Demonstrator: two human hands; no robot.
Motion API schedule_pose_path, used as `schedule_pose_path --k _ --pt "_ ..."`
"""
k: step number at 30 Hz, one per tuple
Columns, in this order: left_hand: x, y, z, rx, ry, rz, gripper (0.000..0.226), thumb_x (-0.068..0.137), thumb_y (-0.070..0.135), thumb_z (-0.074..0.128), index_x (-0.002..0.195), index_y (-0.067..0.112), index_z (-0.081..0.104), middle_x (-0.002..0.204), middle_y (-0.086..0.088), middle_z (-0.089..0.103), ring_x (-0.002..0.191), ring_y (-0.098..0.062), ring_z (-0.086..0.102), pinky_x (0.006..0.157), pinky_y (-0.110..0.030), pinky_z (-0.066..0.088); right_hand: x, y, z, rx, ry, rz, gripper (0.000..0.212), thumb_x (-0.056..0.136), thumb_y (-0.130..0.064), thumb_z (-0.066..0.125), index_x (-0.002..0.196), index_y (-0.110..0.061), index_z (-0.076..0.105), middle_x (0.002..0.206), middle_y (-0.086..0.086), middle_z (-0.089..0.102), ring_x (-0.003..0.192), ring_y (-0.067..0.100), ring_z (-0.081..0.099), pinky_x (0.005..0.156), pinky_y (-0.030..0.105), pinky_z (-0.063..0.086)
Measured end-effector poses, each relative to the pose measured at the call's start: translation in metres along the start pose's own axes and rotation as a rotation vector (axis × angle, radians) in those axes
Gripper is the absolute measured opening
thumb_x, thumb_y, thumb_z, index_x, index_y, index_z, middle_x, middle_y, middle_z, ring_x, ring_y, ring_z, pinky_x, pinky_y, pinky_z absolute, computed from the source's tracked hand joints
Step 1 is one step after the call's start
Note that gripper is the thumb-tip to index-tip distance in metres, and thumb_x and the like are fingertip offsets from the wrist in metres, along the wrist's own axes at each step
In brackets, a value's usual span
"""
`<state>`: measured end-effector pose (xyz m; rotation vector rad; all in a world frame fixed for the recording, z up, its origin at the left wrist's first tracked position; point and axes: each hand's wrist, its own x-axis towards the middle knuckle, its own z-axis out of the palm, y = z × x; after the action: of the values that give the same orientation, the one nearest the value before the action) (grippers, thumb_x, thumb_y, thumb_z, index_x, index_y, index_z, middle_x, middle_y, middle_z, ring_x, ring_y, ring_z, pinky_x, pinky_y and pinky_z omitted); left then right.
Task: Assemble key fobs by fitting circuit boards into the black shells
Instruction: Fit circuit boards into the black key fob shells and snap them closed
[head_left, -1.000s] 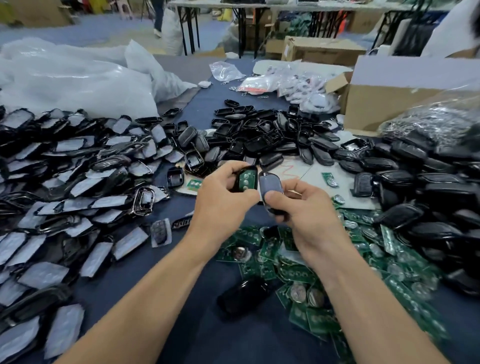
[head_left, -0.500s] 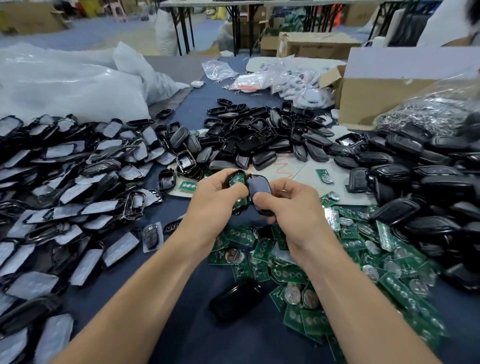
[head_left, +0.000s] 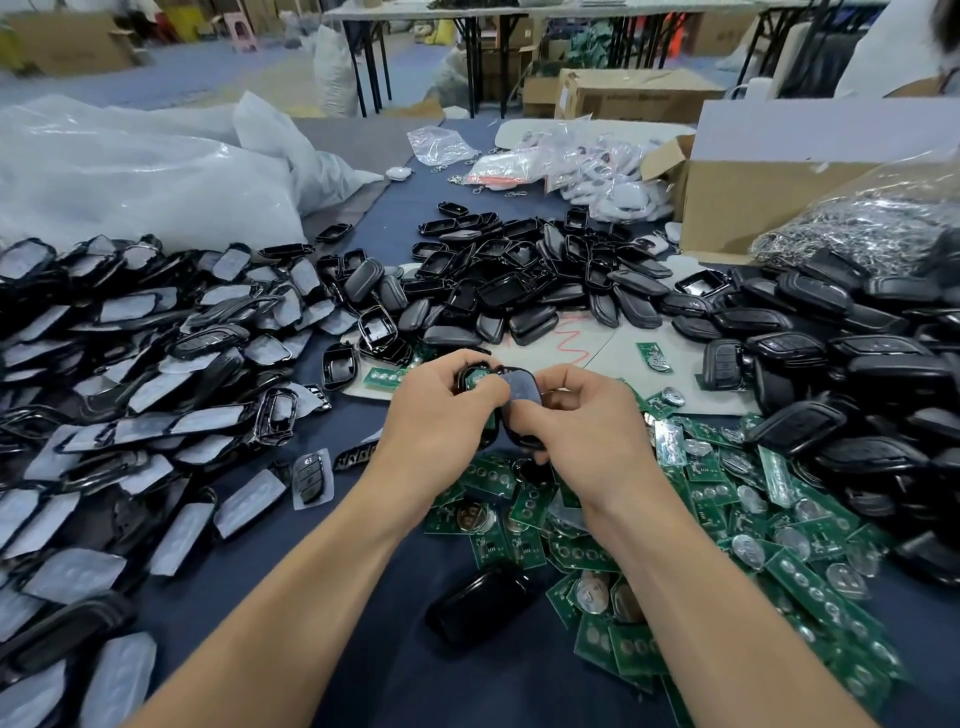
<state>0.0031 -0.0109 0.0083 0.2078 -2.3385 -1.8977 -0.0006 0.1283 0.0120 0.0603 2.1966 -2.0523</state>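
Note:
My left hand (head_left: 441, 421) grips a black shell half (head_left: 470, 379) with a green circuit board seated in it. My right hand (head_left: 587, 421) grips a second shell half, the cover (head_left: 519, 397), tilted against the first so that the two overlap at the middle. Both pieces are held above the table, partly hidden by my fingers. Loose green circuit boards (head_left: 717, 525) lie scattered under and to the right of my hands. A closed black fob (head_left: 480, 603) lies near my left forearm.
Film-backed shell covers (head_left: 130, 415) fill the left of the blue table. Empty black shells (head_left: 519, 291) are piled ahead, finished fobs (head_left: 857, 374) at right. A cardboard box (head_left: 779, 197), a bag of metal rings (head_left: 872, 228) and white plastic bags (head_left: 130, 176) stand behind.
My hands have come closer together and the cover in my right hand has moved left onto the shell in my left hand, now hiding most of the green board.

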Motion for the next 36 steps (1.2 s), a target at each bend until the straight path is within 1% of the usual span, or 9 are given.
schedule_pose_path --k 3,8,14,19,24,29,31,34,36 --pt "0.001 0.0 -0.003 -0.014 -0.02 -0.018 0.023 0.07 0.041 0.073 0.088 0.026 0.075 0.068 -0.003 0.059 0.065 -0.02 0.049 0.063 -0.037 0.042 0.0 0.0 -0.001 -0.012 -0.021 0.005 0.018 0.076 -0.002 0.075 0.078 -0.019 0.075 0.064 0.001 0.072 0.054 0.014 0.06 0.051 0.027 0.045" --pt "0.003 0.001 -0.013 -0.12 -0.022 0.006 0.012 0.088 0.018 0.078 0.082 0.028 0.077 0.072 0.003 0.07 0.066 -0.015 0.061 0.069 -0.033 0.049 0.002 -0.006 -0.009 0.205 -0.203 0.118 0.004 0.094 -0.011 0.072 0.094 -0.008 0.075 0.08 0.007 0.074 0.065 0.019 0.064 0.058 0.025 0.053" --pt "0.002 0.01 -0.017 -0.316 -0.083 0.039 0.012 0.077 0.018 0.078 0.084 0.029 0.081 0.085 0.0 0.075 0.083 -0.021 0.065 0.087 -0.043 0.052 0.001 -0.012 -0.022 0.567 -0.449 0.302 0.032 0.084 -0.014 0.072 0.113 0.001 0.072 0.096 0.018 0.074 0.079 0.029 0.074 0.067 0.03 0.062" --pt "0.002 0.012 -0.022 -0.391 -0.156 0.057 0.013 0.079 0.017 0.076 0.086 0.026 0.081 0.079 0.002 0.072 0.074 -0.017 0.065 0.074 -0.037 0.054 -0.001 -0.012 -0.028 0.686 -0.573 0.322 0.049 0.081 -0.007 0.074 0.128 0.002 0.063 0.101 0.02 0.073 0.081 0.029 0.073 0.067 0.028 0.062" --pt "0.0 0.009 -0.018 -0.34 -0.11 0.012 0.028 0.087 0.025 0.076 0.108 0.007 0.077 0.1 -0.017 0.075 0.089 -0.028 0.064 0.088 -0.048 0.048 0.001 -0.01 -0.027 0.776 -0.532 0.347 0.052 0.087 -0.005 0.066 0.138 0.003 0.059 0.11 0.019 0.068 0.084 0.027 0.071 0.077 0.031 0.063" --pt "0.0 0.009 -0.017 -0.216 0.083 -0.074 0.029 0.104 0.032 0.06 0.086 0.024 0.082 0.078 0.0 0.077 0.054 -0.003 0.057 0.049 -0.017 0.041 0.001 -0.011 -0.025 0.916 -0.461 0.393 0.03 0.081 -0.005 0.067 0.109 0.002 0.077 0.103 0.018 0.073 0.082 0.026 0.074 0.08 0.034 0.064" --pt "-0.001 0.008 -0.013 -0.172 0.122 -0.084 0.037 0.107 0.037 0.054 0.084 0.027 0.081 0.074 0.001 0.076 0.058 -0.004 0.062 0.053 -0.017 0.043 0.001 -0.01 -0.022 0.91 -0.431 0.414 0.025 0.078 -0.005 0.069 0.101 0.001 0.079 0.1 0.018 0.073 0.084 0.026 0.074 0.083 0.035 0.064" --pt "-0.003 0.007 -0.01 -0.16 0.128 -0.11 0.034 0.104 0.039 0.054 0.086 0.031 0.082 0.08 0.004 0.078 0.079 -0.01 0.068 0.071 -0.03 0.047 0.001 -0.006 -0.014 0.848 -0.383 0.418 0.044 0.075 -0.004 0.07 0.119 0.001 0.071 0.11 0.018 0.072 0.095 0.027 0.07 0.091 0.037 0.062" --pt "-0.003 0.007 -0.012 -0.177 0.121 -0.13 0.027 0.095 0.033 0.055 0.091 0.033 0.082 0.088 0.001 0.079 0.082 -0.018 0.065 0.065 -0.029 0.048 0.002 -0.004 -0.01 0.825 -0.346 0.413 0.051 0.075 -0.004 0.071 0.125 0.002 0.069 0.12 0.02 0.071 0.102 0.027 0.067 0.094 0.039 0.059"
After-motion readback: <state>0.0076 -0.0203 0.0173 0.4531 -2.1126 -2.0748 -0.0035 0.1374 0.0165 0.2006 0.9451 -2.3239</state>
